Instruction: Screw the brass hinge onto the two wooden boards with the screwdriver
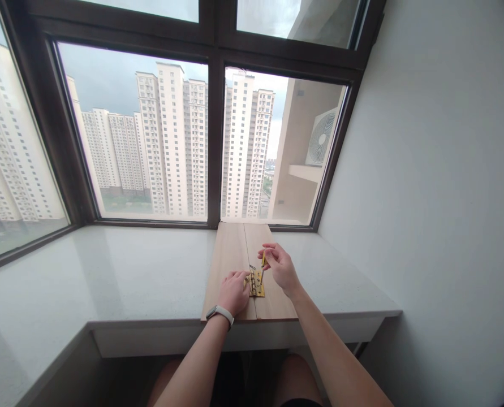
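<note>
A brass-coloured hinge [258, 287] lies across the seam between two pale wooden boards [228, 249]. My left hand [235, 291], with a watch at the wrist, rests on the left board, its fingertips on the hinge's left leaf, partly covering it. In my right hand [278, 264] is a small screwdriver with a yellow and black handle [264, 260], pinched between the fingers. Its shaft points down to the hinge's right leaf; the contact at the tip is too small to make out. Small screws [252, 267] lie just behind the hinge.
The boards lie on a white windowsill counter [158, 277], reaching from its front edge to the dark window frame [215, 141]. A white wall [425, 169] stands on the right. My knees are below the counter.
</note>
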`<state>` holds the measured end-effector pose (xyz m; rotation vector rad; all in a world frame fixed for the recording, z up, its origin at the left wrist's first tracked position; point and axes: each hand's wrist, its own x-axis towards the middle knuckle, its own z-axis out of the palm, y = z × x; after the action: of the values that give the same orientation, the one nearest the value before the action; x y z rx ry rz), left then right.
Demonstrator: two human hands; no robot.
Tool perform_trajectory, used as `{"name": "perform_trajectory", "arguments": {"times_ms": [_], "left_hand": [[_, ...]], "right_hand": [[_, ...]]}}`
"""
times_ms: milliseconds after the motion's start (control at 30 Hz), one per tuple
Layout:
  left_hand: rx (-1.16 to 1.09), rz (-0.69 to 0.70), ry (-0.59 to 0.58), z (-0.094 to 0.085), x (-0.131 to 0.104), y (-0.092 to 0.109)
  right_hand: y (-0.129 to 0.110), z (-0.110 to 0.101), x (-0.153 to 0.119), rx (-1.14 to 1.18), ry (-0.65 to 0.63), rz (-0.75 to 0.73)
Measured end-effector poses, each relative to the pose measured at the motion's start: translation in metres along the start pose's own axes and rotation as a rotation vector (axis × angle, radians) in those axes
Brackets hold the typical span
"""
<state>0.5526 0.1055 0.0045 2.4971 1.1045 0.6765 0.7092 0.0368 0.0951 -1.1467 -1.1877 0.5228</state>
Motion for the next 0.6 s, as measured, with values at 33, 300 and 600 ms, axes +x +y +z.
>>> {"name": "perform_trajectory", "arguments": {"times_ms": [33, 300, 600], "left_hand": [[-0.002, 0.003, 0.007, 0.0007, 0.0002, -0.0006], [-0.018, 0.017, 0.023, 0.0032, 0.0009, -0.0027], [-0.006, -0.001, 0.003, -0.0008, 0.0004, -0.0002]], "right_hand": [[-0.0007, -0.0002, -0.0001, 0.003, -0.003, 0.004], [-0.0022, 0.0006, 0.0005, -0.003, 0.049, 0.009], [0.0002, 0.0018, 0.0008, 0.047, 0.026, 0.024]]}}
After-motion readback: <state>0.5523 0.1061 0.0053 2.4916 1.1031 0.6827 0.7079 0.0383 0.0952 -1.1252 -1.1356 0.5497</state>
